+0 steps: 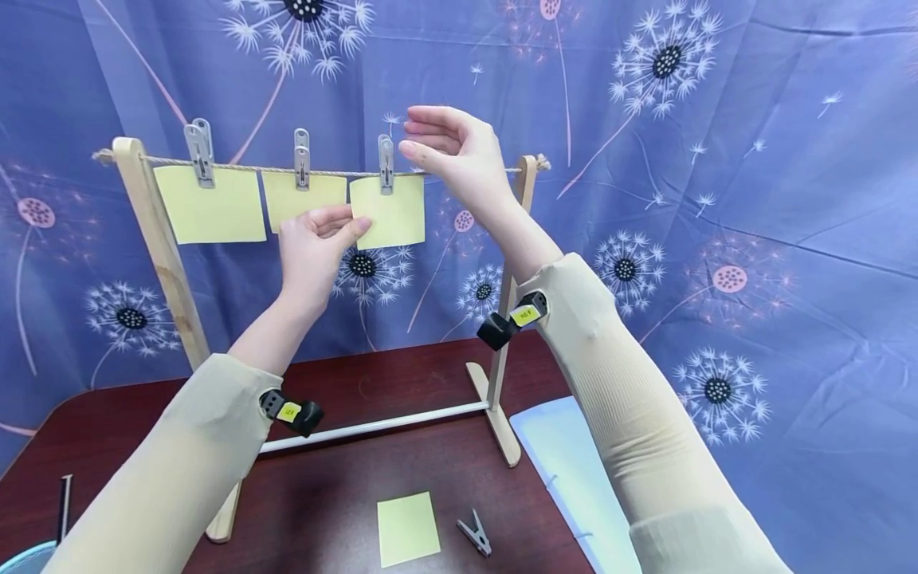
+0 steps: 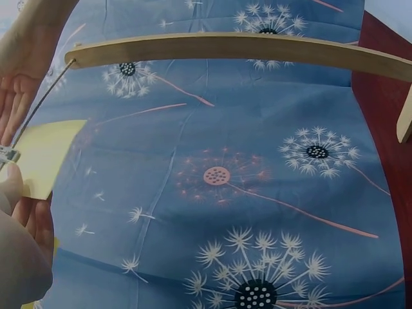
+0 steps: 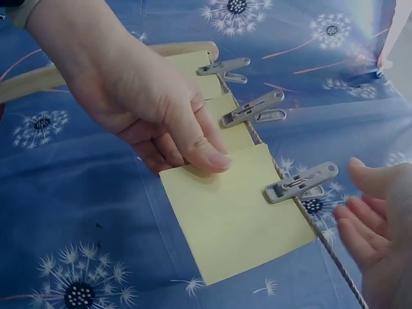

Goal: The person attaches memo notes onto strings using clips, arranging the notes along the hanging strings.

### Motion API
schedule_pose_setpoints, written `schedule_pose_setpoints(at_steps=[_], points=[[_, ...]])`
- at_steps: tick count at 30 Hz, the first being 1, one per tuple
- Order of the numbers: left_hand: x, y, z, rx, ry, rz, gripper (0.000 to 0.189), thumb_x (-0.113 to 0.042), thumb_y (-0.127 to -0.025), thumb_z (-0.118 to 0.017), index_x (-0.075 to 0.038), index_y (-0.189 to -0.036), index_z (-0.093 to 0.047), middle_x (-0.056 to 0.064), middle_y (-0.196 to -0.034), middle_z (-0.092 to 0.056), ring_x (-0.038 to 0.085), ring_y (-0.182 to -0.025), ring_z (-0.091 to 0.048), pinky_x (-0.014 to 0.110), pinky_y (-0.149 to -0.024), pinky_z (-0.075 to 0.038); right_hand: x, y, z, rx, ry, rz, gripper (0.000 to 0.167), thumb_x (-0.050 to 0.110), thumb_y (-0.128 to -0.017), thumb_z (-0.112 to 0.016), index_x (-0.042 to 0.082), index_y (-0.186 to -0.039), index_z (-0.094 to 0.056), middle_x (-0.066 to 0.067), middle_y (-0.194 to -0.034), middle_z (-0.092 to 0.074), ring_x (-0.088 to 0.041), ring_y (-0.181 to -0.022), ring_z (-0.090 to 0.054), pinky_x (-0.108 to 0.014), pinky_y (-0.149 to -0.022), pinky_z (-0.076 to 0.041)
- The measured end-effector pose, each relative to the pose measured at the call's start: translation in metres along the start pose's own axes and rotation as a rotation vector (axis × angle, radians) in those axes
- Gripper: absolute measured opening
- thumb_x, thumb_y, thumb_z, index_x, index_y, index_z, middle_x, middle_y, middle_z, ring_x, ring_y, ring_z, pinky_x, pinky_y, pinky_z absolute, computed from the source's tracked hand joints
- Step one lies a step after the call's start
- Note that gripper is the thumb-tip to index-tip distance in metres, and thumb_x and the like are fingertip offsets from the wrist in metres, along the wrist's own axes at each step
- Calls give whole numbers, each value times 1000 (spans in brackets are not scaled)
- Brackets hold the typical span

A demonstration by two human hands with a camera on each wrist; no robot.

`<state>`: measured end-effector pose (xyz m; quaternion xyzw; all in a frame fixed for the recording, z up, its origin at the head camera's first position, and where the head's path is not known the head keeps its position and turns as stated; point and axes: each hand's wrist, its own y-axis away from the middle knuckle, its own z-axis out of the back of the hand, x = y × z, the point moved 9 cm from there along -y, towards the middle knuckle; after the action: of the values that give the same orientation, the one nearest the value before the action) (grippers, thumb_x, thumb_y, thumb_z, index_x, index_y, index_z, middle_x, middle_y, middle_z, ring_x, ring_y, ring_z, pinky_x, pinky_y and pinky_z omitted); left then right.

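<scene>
Three yellow paper notes hang from a rope strung across a wooden stand, each under a grey clothespin. My left hand (image 1: pixel 313 251) pinches the left edge of the rightmost note (image 1: pixel 402 211) between thumb and fingers. That note's clothespin (image 1: pixel 386 163) grips its top edge and the rope (image 3: pixel 328 248). Just right of this clothespin, my right hand (image 1: pixel 462 155) is raised with loosely bent fingers, apart from it and holding nothing. The middle note (image 1: pixel 287 195) is partly behind my left hand; the left note (image 1: pixel 211 206) hangs near the wooden post (image 1: pixel 163 247).
A loose yellow note (image 1: pixel 409 530) and a spare clothespin (image 1: pixel 475 532) lie on the dark red table (image 1: pixel 323 510). A pale blue folder (image 1: pixel 566 454) is at the right, partly under my right arm. A blue container rim (image 1: pixel 32 558) shows at the lower left. A patterned curtain hangs behind.
</scene>
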<state>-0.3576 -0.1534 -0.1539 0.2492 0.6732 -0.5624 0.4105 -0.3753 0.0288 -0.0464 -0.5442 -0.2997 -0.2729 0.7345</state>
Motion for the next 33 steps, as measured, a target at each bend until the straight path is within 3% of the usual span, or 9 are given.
schedule_pose_setpoints(at_steps=[2, 4, 9, 12, 17, 23, 29, 33], points=[[4, 5, -1, 15, -2, 2, 37, -17, -84, -78, 7, -110, -71, -26, -74, -66, -5, -79, -66, 17, -80, -51, 1, 6, 7, -48, -33, 43, 40, 2, -86, -72, -6, -123, -62, -20, -118, -67, -17, -104, -68, -25, -93, -52], [8, 10, -1, 30, -12, 3, 36, -18, -84, -78, 6, -111, -71, -29, -71, -65, -6, -79, -67, 16, -79, -51, 0, 14, 15, -99, -52, 84, 36, 0, -85, -72, -8, -119, -63, -21, -113, -68, -16, -99, -68, -26, -93, -52], [17, 21, 1, 29, -39, 6, 37, -21, -84, -78, 1, -113, -72, -24, -76, -69, -7, -79, -67, 15, -76, -52, -6, 39, 26, -182, -92, 136, 30, -5, -84, -70, -10, -112, -63, -17, -101, -70, -10, -87, -67, -29, -90, -54], [24, 29, 4, 19, -17, 12, 35, -19, -85, -77, 1, -114, -71, -25, -76, -68, -5, -75, -67, 15, -72, -53, -11, 57, 26, -169, -84, 148, 29, -5, -84, -69, -11, -112, -62, -16, -100, -70, -10, -86, -67, -30, -89, -55], [42, 46, 5, 19, 32, 25, 30, -14, -86, -75, 1, -112, -72, -10, -82, -75, 0, -71, -68, 16, -71, -55, -33, 91, 20, -120, -69, 138, 28, -8, -84, -69, -14, -110, -61, -21, -100, -70, -7, -86, -69, -28, -84, -57], [74, 75, -1, 66, -24, 98, 29, -16, -85, -77, -1, -110, -73, -17, -79, -73, -3, -72, -67, 15, -71, -54, -89, 136, 9, -83, -74, -1, 30, -4, -83, -71, -15, -109, -61, -34, -102, -65, -5, -85, -68, -24, -81, -57], [114, 112, -12, 177, -112, 155, 29, -14, -84, -78, -1, -109, -73, 11, -94, -76, -6, -77, -66, 15, -74, -52, -147, 186, 0, -45, -16, -201, 29, 0, -84, -72, -11, -110, -64, -33, -103, -66, -1, -82, -66, -20, -77, -54], [141, 135, -18, 272, -157, 191, 31, -14, -83, -78, -3, -111, -72, 15, -98, -75, -1, -82, -69, 16, -76, -53, -174, 214, -3, -13, 52, -280, 26, 2, -83, -74, -5, -107, -67, -27, -99, -69, -2, -80, -66, -20, -75, -54]])
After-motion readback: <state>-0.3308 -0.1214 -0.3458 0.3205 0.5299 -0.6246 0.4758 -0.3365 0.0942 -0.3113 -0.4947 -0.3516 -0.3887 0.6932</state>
